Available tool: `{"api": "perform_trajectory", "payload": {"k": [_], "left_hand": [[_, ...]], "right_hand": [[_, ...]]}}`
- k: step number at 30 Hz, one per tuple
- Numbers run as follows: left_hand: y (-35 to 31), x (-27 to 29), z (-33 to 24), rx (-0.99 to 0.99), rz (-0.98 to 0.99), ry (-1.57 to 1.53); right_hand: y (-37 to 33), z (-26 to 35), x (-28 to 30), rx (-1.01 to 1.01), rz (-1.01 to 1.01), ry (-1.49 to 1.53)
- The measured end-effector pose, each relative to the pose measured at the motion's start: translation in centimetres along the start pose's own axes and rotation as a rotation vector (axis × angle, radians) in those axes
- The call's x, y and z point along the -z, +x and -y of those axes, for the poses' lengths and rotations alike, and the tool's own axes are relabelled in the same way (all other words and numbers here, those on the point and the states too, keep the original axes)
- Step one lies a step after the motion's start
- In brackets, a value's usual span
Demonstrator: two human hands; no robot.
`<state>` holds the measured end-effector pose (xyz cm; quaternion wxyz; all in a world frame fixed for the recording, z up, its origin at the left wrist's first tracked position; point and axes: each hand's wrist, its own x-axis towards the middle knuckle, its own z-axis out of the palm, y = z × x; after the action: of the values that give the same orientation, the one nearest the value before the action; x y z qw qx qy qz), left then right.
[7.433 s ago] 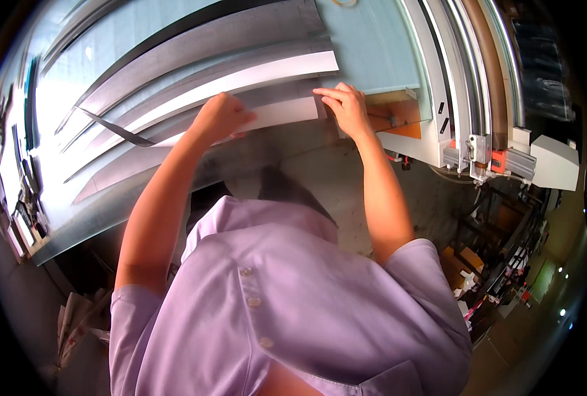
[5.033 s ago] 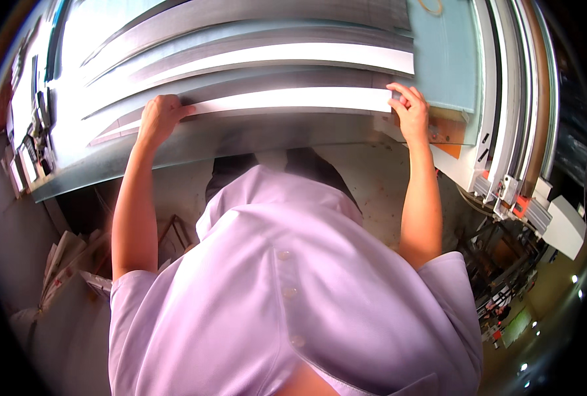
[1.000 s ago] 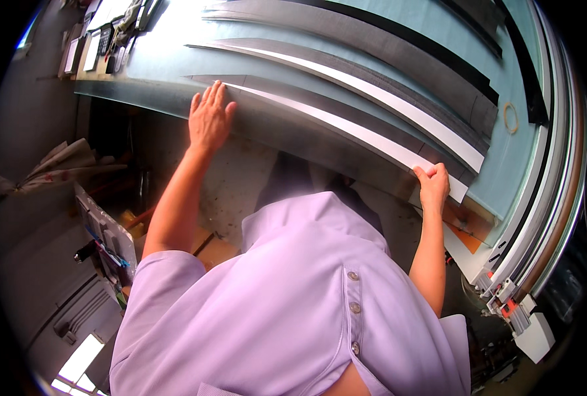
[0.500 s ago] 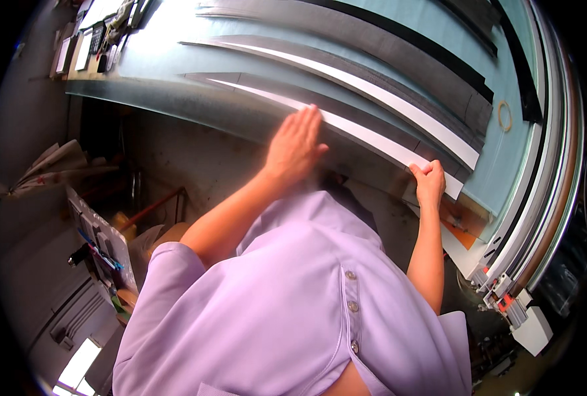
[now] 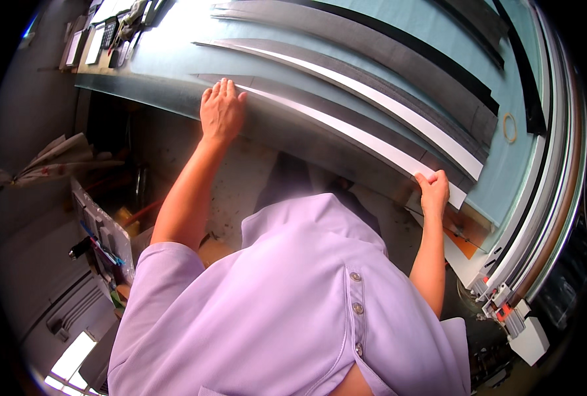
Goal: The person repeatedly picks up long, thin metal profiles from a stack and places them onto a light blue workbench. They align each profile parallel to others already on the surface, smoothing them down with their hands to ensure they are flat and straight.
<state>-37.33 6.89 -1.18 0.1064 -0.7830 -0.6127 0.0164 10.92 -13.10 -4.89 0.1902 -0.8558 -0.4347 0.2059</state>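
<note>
A long narrow white strip runs along the near edge of the table, lying on or against a dark grey strip. Near its left end, my left hand presses down flat with the fingers stretched out. My right hand pinches the near edge of the white strip close to its right end, thumb on top. The fingertips under the strip are hidden. Farther back lies a second white strip beside another dark grey piece.
Wider dark grey strips lie across the blue-green tabletop. A yellowish ring lies at the right, near a long metal rail. A calculator and small tools occupy the far left corner.
My left hand has slid left along the white strip from its middle to near its left end and now lies flat. My right hand keeps its pinch at the right end.
</note>
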Motion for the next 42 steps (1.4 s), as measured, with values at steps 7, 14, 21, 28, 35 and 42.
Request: {"api": "perform_trajectory", "payload": {"k": [7, 14, 21, 28, 35, 42], "left_hand": [[0.4, 0.7, -1.8, 0.166, -0.103, -0.26], [1.9, 1.7, -6.6, -0.25, -0.025, -0.442], [4.2, 0.8, -5.1, -0.245, 0.002, -0.715], [12.2, 2.5, -7.0, -0.31, 0.086, -0.566], [11.7, 2.9, -10.6, -0.443, 0.198, -0.518], [12.3, 2.7, -10.9, -0.467, 0.141, -0.569]], "right_hand": [[-1.6, 3.1, 0.5, 0.108, -0.091, -0.166], [-0.6, 6.0, 2.3, 0.254, 0.02, -0.383], [1.2, 3.6, 2.4, 0.512, -0.049, -0.095], [9.6, 6.8, 4.6, 0.632, -0.095, -0.144], [10.3, 6.3, 4.6, 0.645, 0.155, -0.258], [9.0, 8.0, 5.2, 0.68, 0.126, -0.369]]}}
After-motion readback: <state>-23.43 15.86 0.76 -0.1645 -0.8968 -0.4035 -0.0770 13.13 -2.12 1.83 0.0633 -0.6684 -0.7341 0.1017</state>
